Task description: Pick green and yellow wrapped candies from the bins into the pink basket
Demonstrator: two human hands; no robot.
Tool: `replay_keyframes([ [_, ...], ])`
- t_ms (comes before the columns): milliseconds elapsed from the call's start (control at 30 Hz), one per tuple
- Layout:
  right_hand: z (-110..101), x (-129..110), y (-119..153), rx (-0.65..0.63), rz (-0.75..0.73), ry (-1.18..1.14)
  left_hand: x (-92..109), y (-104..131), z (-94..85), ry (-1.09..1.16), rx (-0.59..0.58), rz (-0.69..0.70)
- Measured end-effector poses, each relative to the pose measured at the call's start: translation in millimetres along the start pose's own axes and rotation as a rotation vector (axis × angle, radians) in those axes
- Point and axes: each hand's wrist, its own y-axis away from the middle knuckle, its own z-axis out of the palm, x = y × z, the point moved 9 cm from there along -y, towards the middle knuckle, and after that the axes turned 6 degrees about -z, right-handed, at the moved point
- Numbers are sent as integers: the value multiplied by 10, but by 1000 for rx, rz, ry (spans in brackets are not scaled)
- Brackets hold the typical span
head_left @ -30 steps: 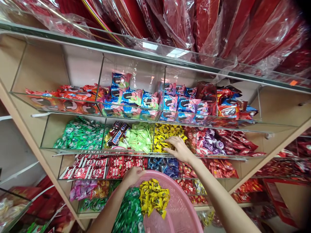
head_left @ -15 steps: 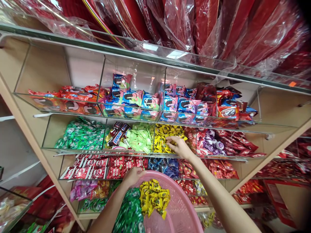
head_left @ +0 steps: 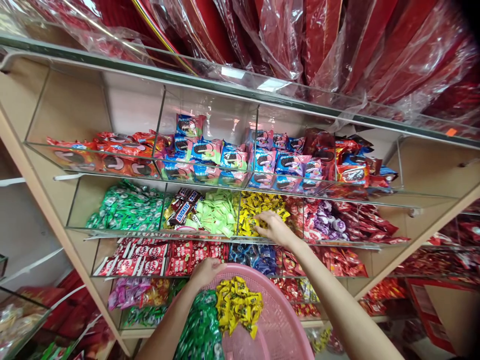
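Note:
My left hand [head_left: 207, 271] is closed on the rim of a pink plastic basket [head_left: 290, 312]. Inside the basket lie a pile of yellow-wrapped candies [head_left: 240, 305] and, left of it, a heap of green-wrapped candies [head_left: 200, 325]. Over a shelf compartment of yellow candies [head_left: 249, 205], my right hand [head_left: 273, 229] reaches in with its fingers slightly curled and touching the candies at the front. Whether anything is between those fingertips cannot be made out.
Glass dividers split the shelf: green candies [head_left: 127, 207], Snickers bars [head_left: 183, 212] and light green packets [head_left: 217, 215] to the left, purple-and-white candies [head_left: 332, 222] to the right. A glass ledge [head_left: 210, 239] runs before them. Blue cookie packs [head_left: 288, 162] sit above.
My right hand has shifted slightly down and left, its fingers lower at the front of the yellow candies. My left hand and the basket look unchanged.

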Motion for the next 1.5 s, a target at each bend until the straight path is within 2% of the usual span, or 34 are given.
replay_keyframes([
  [133,-170,131,67,100,68,-33,-5,9,-15,-2,8,-12],
  [400,2,336,190,-71,183,78,91,33,-23,-34,-14,33],
  [733,6,326,131,-165,57,51,41,18,-11,-14,3,26],
  [900,27,189,109,-218,56,185,25,9,-5,-11,6,25],
  [1100,79,53,33,-269,-18,185,56,27,-21,-34,11,24],
  [1400,92,111,-46,-292,-1,229,91,32,-21,-32,1,39],
  [1500,126,107,-55,-336,16,216,75,27,-13,-29,-1,27],
])
